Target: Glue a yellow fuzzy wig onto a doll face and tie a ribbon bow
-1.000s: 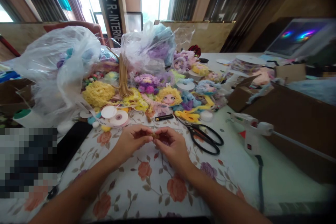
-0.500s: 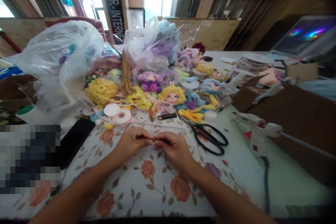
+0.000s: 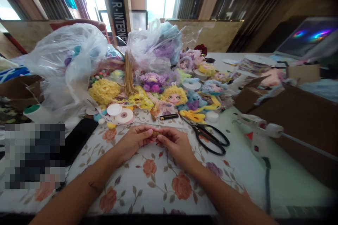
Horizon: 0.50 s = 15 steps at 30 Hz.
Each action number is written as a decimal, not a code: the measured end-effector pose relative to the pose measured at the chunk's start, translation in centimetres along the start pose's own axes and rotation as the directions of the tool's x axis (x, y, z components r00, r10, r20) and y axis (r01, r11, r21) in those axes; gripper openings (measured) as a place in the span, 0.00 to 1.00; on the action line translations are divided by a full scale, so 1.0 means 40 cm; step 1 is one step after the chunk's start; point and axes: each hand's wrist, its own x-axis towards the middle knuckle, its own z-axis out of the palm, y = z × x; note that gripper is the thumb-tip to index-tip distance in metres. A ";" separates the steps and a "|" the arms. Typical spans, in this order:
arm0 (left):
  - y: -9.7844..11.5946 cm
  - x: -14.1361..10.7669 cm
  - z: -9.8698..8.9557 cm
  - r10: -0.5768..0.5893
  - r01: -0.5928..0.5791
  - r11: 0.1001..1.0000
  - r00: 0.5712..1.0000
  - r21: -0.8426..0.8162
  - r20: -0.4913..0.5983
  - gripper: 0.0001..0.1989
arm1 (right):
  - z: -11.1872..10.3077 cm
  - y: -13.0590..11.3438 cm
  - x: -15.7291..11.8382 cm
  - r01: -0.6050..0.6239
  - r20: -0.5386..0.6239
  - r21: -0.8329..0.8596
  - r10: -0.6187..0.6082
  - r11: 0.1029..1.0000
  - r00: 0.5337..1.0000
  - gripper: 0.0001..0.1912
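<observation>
Over the flowered cloth (image 3: 126, 190), my left hand (image 3: 136, 141) and my right hand (image 3: 175, 143) meet at the fingertips. Pinched between them is a small golden-brown piece (image 3: 156, 133), mostly covered by the fingers; its kind cannot be made out. Both hands are closed on it. Just beyond them lie a black lighter-like stick (image 3: 169, 116) and a doll with curly yellow hair (image 3: 174, 97). To the right of my right hand rest black-handled scissors (image 3: 211, 137).
A white glue gun (image 3: 260, 130) lies at right before a cardboard box (image 3: 298, 123). At left are a black phone (image 3: 80, 139) and a ribbon roll (image 3: 124, 115). Plastic bags (image 3: 155, 47), yellow fluffy yarn (image 3: 104, 91) and golden cord (image 3: 128, 74) crowd the back.
My fingers have shifted around the small piece, and more of it shows now. My left thumb lies further over it. The view has turned slightly left.
</observation>
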 end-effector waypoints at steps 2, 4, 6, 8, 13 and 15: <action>0.002 -0.002 -0.004 -0.047 0.048 0.998 0.999 -0.049 0.018 0.10 | 0.001 0.002 -0.003 0.002 0.029 0.011 -0.003 1.000 1.000 0.10; 0.003 -0.004 -0.007 -0.079 0.080 0.995 0.997 -0.059 0.023 0.10 | 0.001 0.005 -0.007 0.006 0.051 0.009 -0.006 1.000 0.999 0.09; 0.004 -0.005 -0.008 -0.101 0.102 0.994 0.995 -0.043 0.022 0.10 | 0.002 0.007 -0.009 0.004 0.058 0.006 -0.004 1.000 0.998 0.10; 0.004 -0.005 -0.007 -0.106 0.107 0.994 0.994 -0.024 0.019 0.11 | 0.001 0.009 -0.011 -0.003 0.055 0.001 0.003 1.000 0.998 0.10; -0.004 0.002 0.004 -0.029 0.030 0.999 1.000 -0.035 0.009 0.12 | 0.001 0.010 -0.007 -0.006 0.024 0.009 0.006 1.000 1.000 0.11; -0.008 0.005 0.010 0.044 -0.044 0.999 0.999 -0.032 0.011 0.15 | 0.005 0.012 -0.007 0.010 -0.020 0.012 -0.010 1.000 1.000 0.10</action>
